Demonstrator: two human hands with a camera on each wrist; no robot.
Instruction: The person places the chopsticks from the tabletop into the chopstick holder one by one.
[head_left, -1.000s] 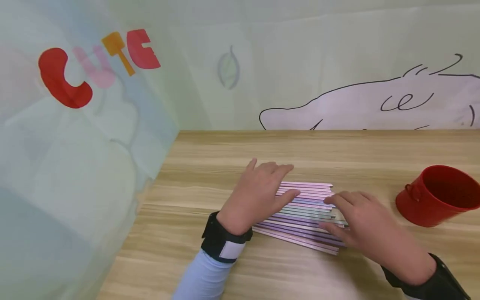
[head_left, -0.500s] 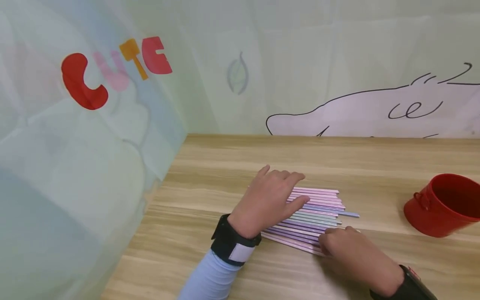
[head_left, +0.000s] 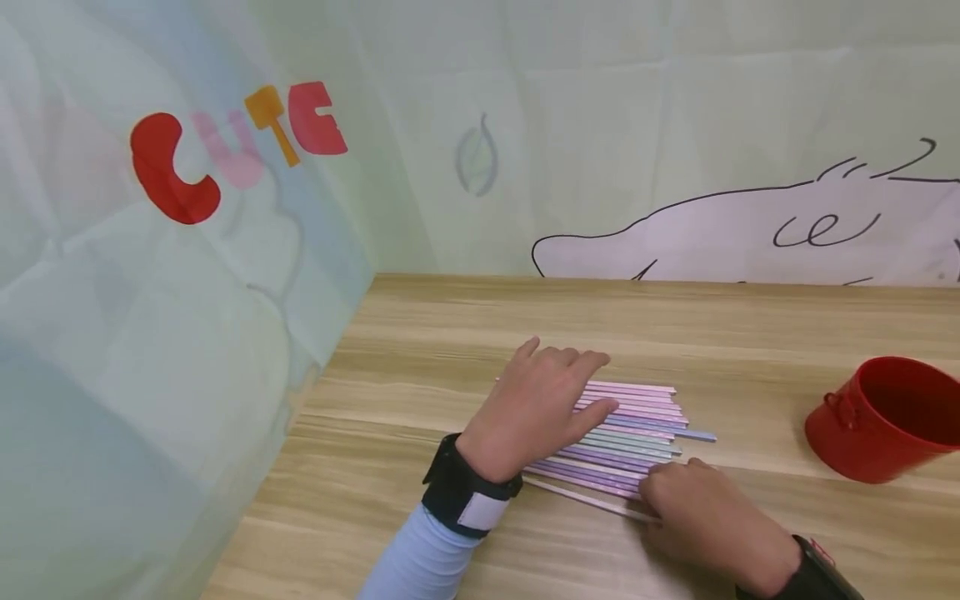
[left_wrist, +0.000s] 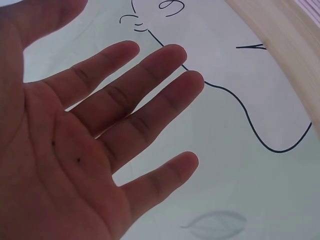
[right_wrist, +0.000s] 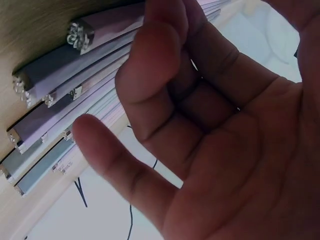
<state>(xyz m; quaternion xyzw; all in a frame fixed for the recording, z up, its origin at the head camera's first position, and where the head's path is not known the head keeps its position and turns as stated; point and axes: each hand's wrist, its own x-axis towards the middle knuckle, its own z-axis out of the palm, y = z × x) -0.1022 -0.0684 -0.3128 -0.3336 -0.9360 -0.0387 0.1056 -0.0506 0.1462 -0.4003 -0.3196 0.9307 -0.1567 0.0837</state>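
Note:
Several thin pastel sticks [head_left: 637,408] in pink, blue, green and purple lie side by side on the wooden table. My left hand [head_left: 525,408] is over their left part, its fingers spread and holding nothing; the left wrist view shows the open palm [left_wrist: 65,155]. At the near right ends is my right hand [head_left: 705,517], fingers curled. It pinches one pale pink stick [head_left: 585,498], which lies slightly apart from the row. In the right wrist view a stick [right_wrist: 107,27] passes behind the curled fingertips, so the contact is partly hidden. A blue stick [head_left: 697,435] juts out rightward.
A red metal bucket [head_left: 862,425] stands on the table [head_left: 420,333] to the right of the sticks. Behind the table hangs a pale printed sheet [head_left: 585,125] with a line drawing. Another sheet with coloured letters [head_left: 300,117] is at the left.
My right hand has moved down from above the right ends to the near sticks, its fingers curling. The nearest stick has shifted away from the row. A blue stick now sticks out rightward.

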